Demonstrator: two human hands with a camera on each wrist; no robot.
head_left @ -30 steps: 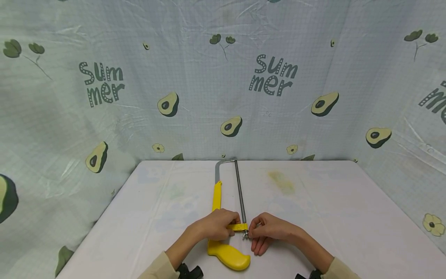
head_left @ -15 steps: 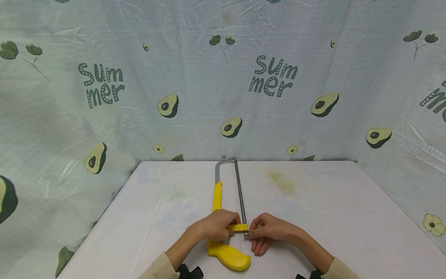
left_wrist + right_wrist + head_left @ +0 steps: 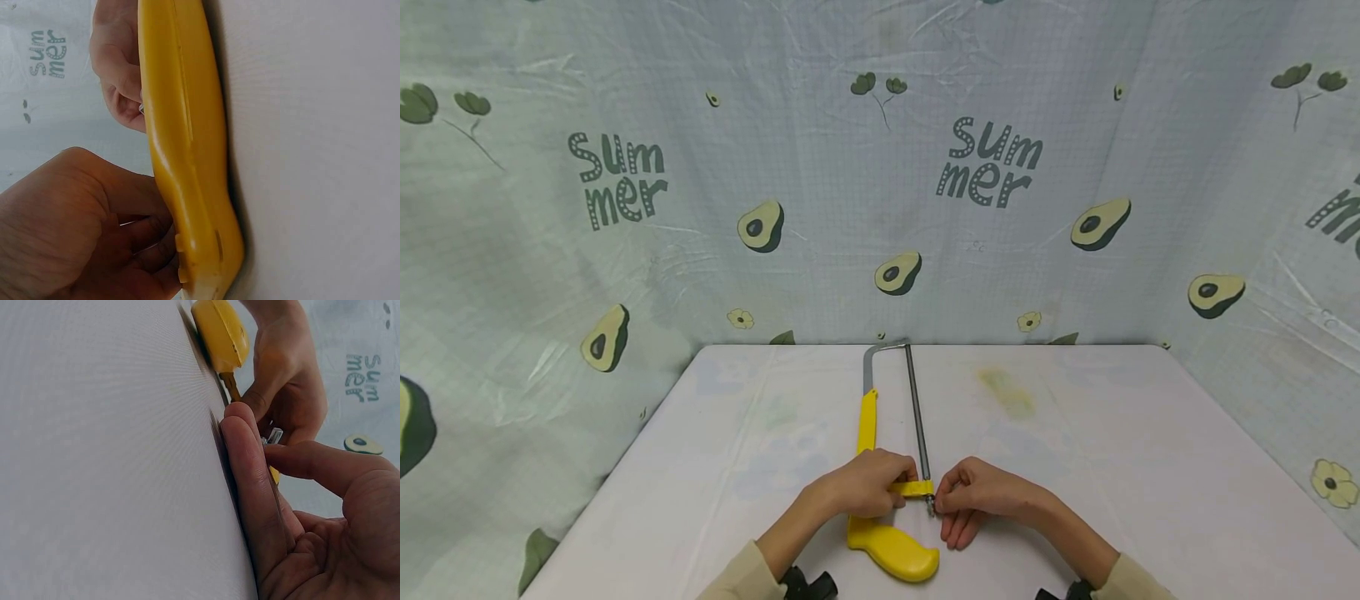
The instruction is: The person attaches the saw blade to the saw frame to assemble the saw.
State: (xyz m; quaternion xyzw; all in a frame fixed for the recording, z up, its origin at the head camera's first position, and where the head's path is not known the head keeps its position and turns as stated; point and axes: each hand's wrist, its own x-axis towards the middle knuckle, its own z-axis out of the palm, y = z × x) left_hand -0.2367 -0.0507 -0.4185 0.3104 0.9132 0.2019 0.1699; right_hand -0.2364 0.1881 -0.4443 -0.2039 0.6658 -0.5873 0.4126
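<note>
A hacksaw with a yellow handle (image 3: pixel 895 552) lies flat on the table, its grey bowed end pointing away and its blade (image 3: pixel 917 408) on the right side. My left hand (image 3: pixel 868 483) grips the yellow frame just ahead of the handle, fingers curled around the short crosspiece (image 3: pixel 913 489). At the blade's near end sits a small metal wing nut (image 3: pixel 931 505). The thumb and index finger of my right hand (image 3: pixel 981 492) pinch it from the right. In the right wrist view a wing of the nut (image 3: pixel 275 435) shows above the thumb tip, while the lower fingers rest along the table.
The white table (image 3: pixel 1075 433) spreads around the saw, with a yellowish stain right of the blade. A printed curtain (image 3: pixel 820 167) with avocados hangs behind and on both sides. Black wrist camera mounts (image 3: pixel 808 585) sit at the sleeves.
The wing nut has turned, its wings standing at a different angle between frames. The saw and left hand stay in place; the right hand barely shifts.
</note>
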